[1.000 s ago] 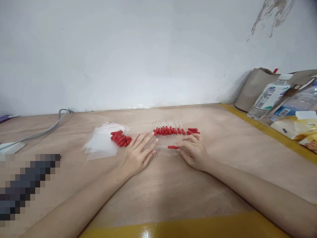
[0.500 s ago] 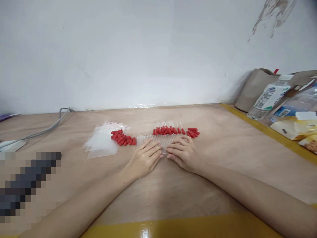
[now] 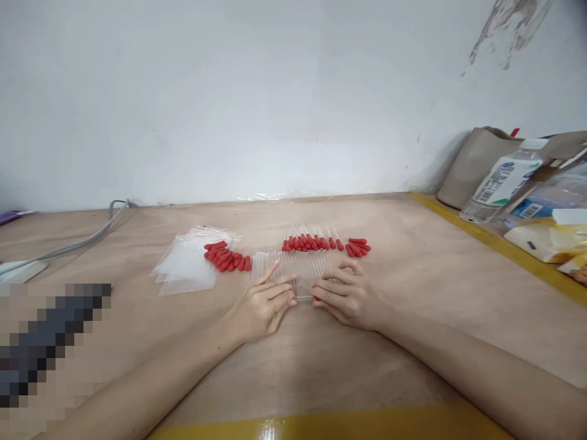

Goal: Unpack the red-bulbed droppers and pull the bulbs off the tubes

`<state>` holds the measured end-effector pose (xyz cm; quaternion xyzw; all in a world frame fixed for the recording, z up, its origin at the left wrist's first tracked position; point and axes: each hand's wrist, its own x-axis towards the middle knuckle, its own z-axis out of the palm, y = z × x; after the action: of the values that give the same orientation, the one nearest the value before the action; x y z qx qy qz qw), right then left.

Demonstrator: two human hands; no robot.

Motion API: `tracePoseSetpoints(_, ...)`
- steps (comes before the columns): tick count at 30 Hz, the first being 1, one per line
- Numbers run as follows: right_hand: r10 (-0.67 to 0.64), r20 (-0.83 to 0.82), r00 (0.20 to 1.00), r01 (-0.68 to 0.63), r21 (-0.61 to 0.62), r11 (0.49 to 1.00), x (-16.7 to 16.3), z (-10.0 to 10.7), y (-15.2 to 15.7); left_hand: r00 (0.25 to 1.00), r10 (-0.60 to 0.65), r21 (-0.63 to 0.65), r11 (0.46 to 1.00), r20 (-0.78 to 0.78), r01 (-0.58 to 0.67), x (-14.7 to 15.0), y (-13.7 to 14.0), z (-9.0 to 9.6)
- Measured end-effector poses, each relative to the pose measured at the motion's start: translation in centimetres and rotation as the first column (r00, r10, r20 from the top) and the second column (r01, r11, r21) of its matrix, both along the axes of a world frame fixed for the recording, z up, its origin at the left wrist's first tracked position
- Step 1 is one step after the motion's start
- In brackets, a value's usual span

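A clear dropper tube point(image 3: 303, 298) lies crosswise between my hands at the near side of a row of clear tubes point(image 3: 293, 266). My left hand point(image 3: 268, 305) pinches the tube's left end. My right hand point(image 3: 351, 296) is closed on a red rubber bulb point(image 3: 317, 298) at the tube's right end; the fingers mostly hide it, so I cannot tell how far it is pushed on. Behind the row lie several droppers with red bulbs point(image 3: 305, 242). Loose red bulbs point(image 3: 225, 256) form a pile on the left, with a smaller group of bulbs point(image 3: 358, 247) on the right.
Clear zip bags point(image 3: 188, 266) are stacked at the left, partly under the bulbs. A grey cable point(image 3: 92, 238) runs along the far left. At the right, beyond yellow tape point(image 3: 486, 235), stand a water bottle point(image 3: 504, 183), a beige bag point(image 3: 468, 159) and packets point(image 3: 541, 235).
Both hands have drawn a little nearer to me, off the row of tubes. A tube between them and a red bulb at my right fingertips now show.
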<state>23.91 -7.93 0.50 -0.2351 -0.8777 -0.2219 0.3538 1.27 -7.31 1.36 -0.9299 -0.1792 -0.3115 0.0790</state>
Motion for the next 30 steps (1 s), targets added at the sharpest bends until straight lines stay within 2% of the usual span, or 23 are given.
tracePoseSetpoints(6, -0.003, 0.044, 0.999, -0.001, 0.102, 0.995, 0.7, -0.4, -0.1, 1.000, -0.016, -0.008, 1.000, 0.006, 0.016, -0.1, -0.3, 0.0)
tracePoseSetpoints(10, 0.004, 0.051, 0.999, -0.010, 0.126, 0.992, 1.5, -0.3, -0.2, 0.999, -0.033, -0.007, 0.999, 0.011, 0.033, -0.5, 0.0, -0.3)
tracePoseSetpoints(12, -0.014, 0.014, 1.000, 0.012, 0.116, 0.993, 2.4, -0.1, 0.0, 0.999, -0.002, 0.009, 1.000, 0.054, 0.001, -1.2, 0.5, -0.4)
tracePoseSetpoints(15, -0.144, -0.154, 0.977, 0.151, 0.037, 0.988, 4.4, 0.2, 0.8, 0.972, 0.155, -0.005, 0.988, 0.179, -0.157, -2.7, 1.5, -0.1)
tracePoseSetpoints(17, -0.232, -0.265, 0.936, 0.219, -0.078, 0.973, 5.6, 0.5, 1.8, 0.919, 0.290, -0.037, 0.956, 0.268, -0.291, -3.4, 2.2, 0.2)
tracePoseSetpoints(19, -0.294, -0.348, 0.890, 0.225, -0.226, 0.948, 6.5, 1.0, 3.0, 0.871, 0.381, -0.057, 0.922, 0.310, -0.383, -3.6, 2.8, 0.6)
tracePoseSetpoints(23, -0.459, -0.444, 0.769, 0.245, -0.459, 0.854, 7.6, 2.5, 5.9, 0.873, 0.401, -0.033, 0.912, 0.278, -0.408, -3.3, 3.6, 0.6)
tracePoseSetpoints(25, -0.579, -0.476, 0.662, 0.242, -0.595, 0.766, 8.1, 3.1, 7.4, 0.888, 0.368, -0.008, 0.925, 0.276, -0.381, -3.1, 3.8, 0.3)
tracePoseSetpoints(27, -0.662, -0.479, 0.576, 0.185, -0.713, 0.677, 8.7, 3.2, 8.5, 0.904, 0.338, 0.026, 0.934, 0.262, -0.357, -3.1, 4.0, -0.2)
tracePoseSetpoints(30, -0.712, -0.459, 0.532, 0.088, -0.806, 0.585, 9.3, 2.7, 9.4, 0.931, 0.322, 0.108, 0.933, 0.172, -0.343, -3.0, 4.2, -0.6)
